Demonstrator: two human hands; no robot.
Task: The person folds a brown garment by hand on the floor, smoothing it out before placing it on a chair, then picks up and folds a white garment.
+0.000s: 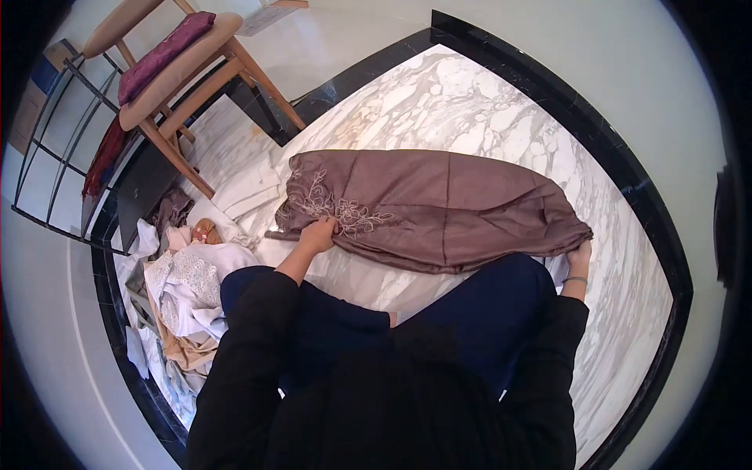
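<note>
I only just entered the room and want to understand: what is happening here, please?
A person sits on the marble floor with a brown cloth spread lengthwise in front. The left hand holds it near the embroidered end, and the right hand grips the opposite end. Beside the person's left side lies a pile of other fabrics, near a wooden chair.

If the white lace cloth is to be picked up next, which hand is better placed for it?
Probably the left hand: it holds the embroidered end of the brown cloth, nearer the white lace cloth. The right hand holds the opposite end, farther away.
</note>
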